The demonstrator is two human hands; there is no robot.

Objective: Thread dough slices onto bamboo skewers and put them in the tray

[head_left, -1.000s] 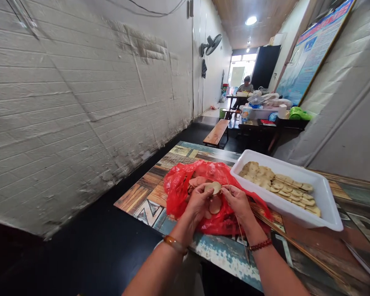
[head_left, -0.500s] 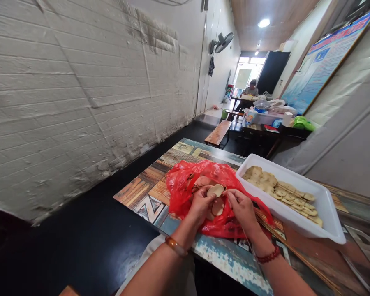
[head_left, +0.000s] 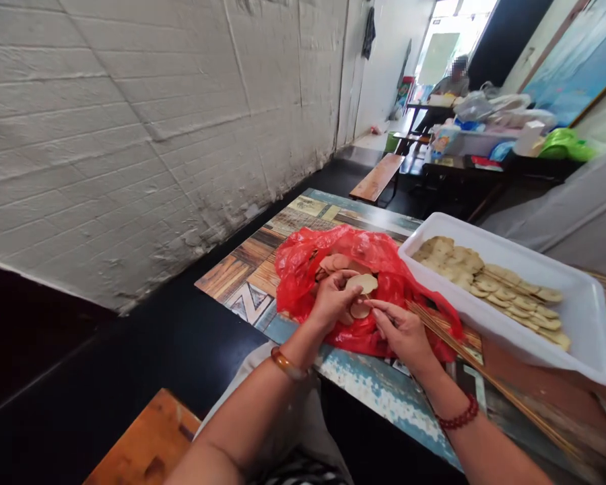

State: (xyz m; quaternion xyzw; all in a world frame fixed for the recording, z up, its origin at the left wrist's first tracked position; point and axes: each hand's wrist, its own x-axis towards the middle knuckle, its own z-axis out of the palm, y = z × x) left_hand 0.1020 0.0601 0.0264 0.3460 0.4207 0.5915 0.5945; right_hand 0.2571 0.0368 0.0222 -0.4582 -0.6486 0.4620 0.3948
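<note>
My left hand (head_left: 333,296) is closed on a pale, thin potato slice (head_left: 362,283), pinched between thumb and fingers. Close beside it, my right hand (head_left: 401,330) pinches a thin wooden skewer (head_left: 367,298), its tip at the slice's lower edge. Whether the tip has pierced the slice, I cannot tell. Both hands are over an open red plastic bag (head_left: 303,269), where more round slices (head_left: 339,261) lie. Several long skewers (head_left: 505,387) rest on the table right of my right hand, partly hidden by the bag.
A white tray (head_left: 593,316) with rows of slices (head_left: 515,289) stands at the right of the patterned table (head_left: 252,276). Behind are a wooden bench (head_left: 378,178) and a cluttered table (head_left: 464,162). Another person (head_left: 452,81) sits farther back. An orange stool (head_left: 146,438) is lower left.
My view has tilted down and turned slightly. The potato slice stays in my left hand, and my right hand has brought the skewer's tip to its lower edge.
</note>
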